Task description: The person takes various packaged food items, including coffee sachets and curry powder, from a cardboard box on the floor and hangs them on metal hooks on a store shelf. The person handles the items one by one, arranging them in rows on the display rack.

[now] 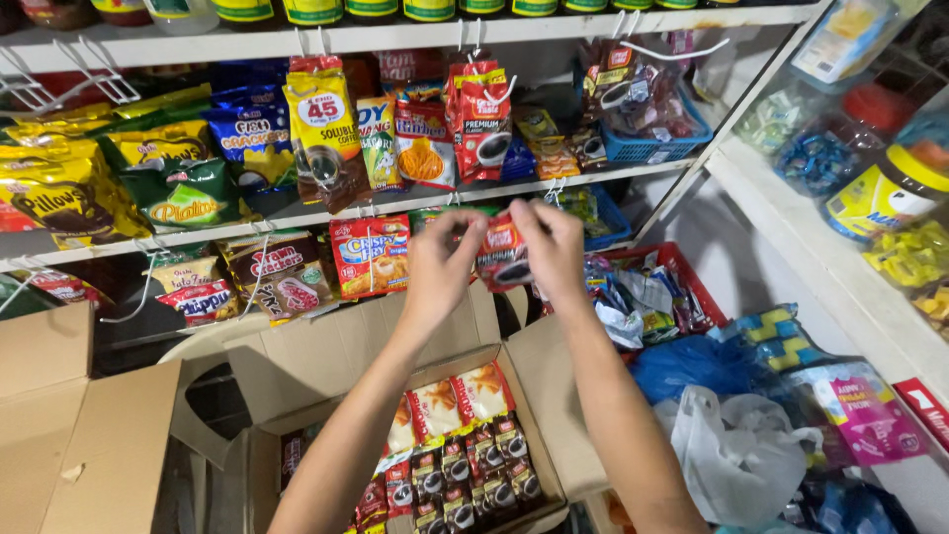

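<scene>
Stocking check, head view: both hands are up at shelf height on one red-and-black sachet strip (502, 252). Left hand (442, 265) pinches its left edge, right hand (554, 249) pinches the top right; both are grasping it, neither is free. The strip sits in the air just in front of the lower wire hooks (554, 188), not yet hung as far as I can tell; the exact hook is hidden behind the fingers. Already hanging: a matching red sachet strip (481, 119) on the upper row, beside snack packs (321, 124), and a red cracker pack (371, 255) on the lower row just left of the hands. Left to do, by my read: plenty. The open cardboard box (539, 415) below the arms holds several rows of the same dark sachets (474, 475) plus orange-topped packs (460, 396), looking close to full. So early in the job: one strip in hand, most stock in the box. A red basket (692, 282) of mixed packets and a white plastic bag (736, 455) sit right of it, untouched.
</scene>
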